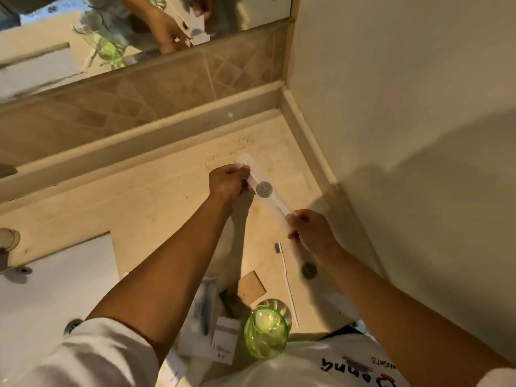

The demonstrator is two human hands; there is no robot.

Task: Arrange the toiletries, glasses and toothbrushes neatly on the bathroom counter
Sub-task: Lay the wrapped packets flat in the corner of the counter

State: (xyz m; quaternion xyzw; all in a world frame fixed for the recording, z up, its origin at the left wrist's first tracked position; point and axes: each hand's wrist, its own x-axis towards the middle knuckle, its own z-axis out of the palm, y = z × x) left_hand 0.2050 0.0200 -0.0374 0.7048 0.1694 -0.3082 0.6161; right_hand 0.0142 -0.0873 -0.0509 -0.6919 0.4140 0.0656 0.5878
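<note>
I pinch a long, clear plastic-wrapped toothbrush packet (264,189) at both ends above the beige stone counter (156,196). Its long axis runs from eleven o'clock, in my left hand (227,181), to five o'clock, in my right hand (312,230).

counter (173,196): smooth beige stone | tumbler (265,332): glossy green glass | packet (265,191): translucent plastic

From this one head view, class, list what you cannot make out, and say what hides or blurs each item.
Head view only:
- Contents of the long clear packet held by left hand and right hand: blurred.
- Print on the white boxes: too small; left forearm covers part.
- Dark round item: right wrist partly hides it.
- Tap: cut by the left edge.
</note>
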